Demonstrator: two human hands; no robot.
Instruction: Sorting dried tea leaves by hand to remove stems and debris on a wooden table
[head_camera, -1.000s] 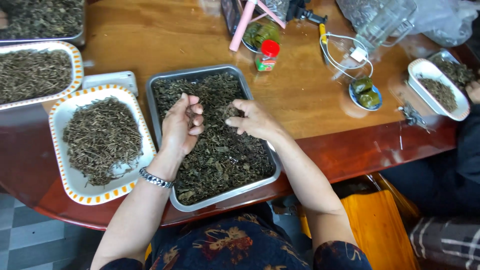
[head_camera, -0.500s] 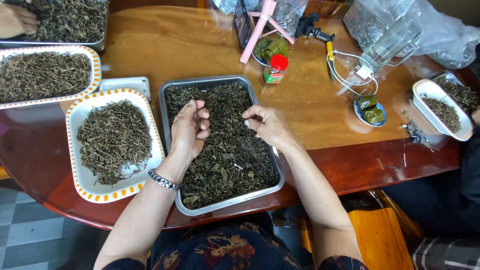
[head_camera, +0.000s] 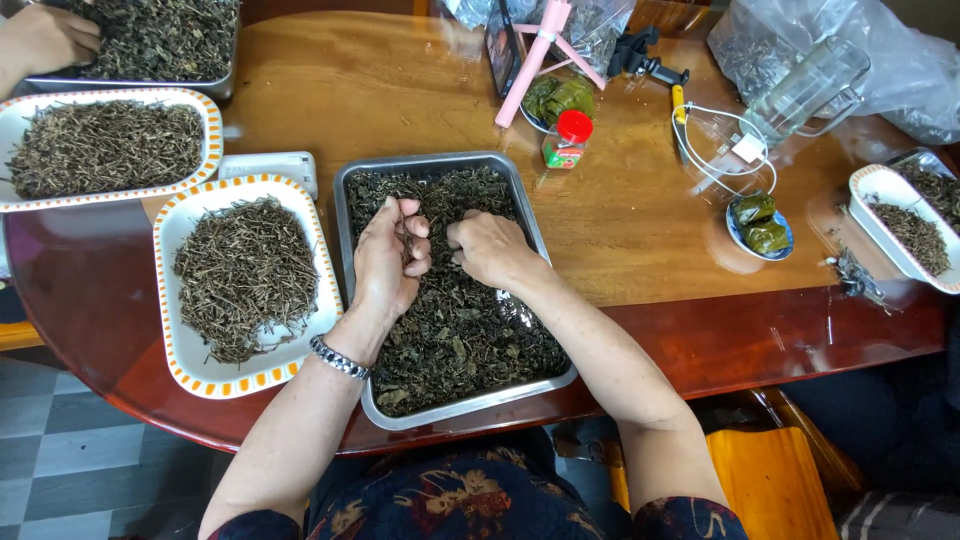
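Head view: my left hand (head_camera: 388, 262) cups picked stems; right hand (head_camera: 487, 248) pinches dried leaves over steel tray (head_camera: 352, 300), stem dish (head_camera: 175, 330) close by for discards.

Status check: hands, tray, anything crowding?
Left hand cupped, holding stems. Right hand picking in dried leaves, metal tray. Stem dish beside; nothing blocking.

A glossy wooden table (head_camera: 640, 215) bears a metal tray (head_camera: 352, 215), patterned dishes (head_camera: 170, 330) and a red-capped jar (head_camera: 567, 141).
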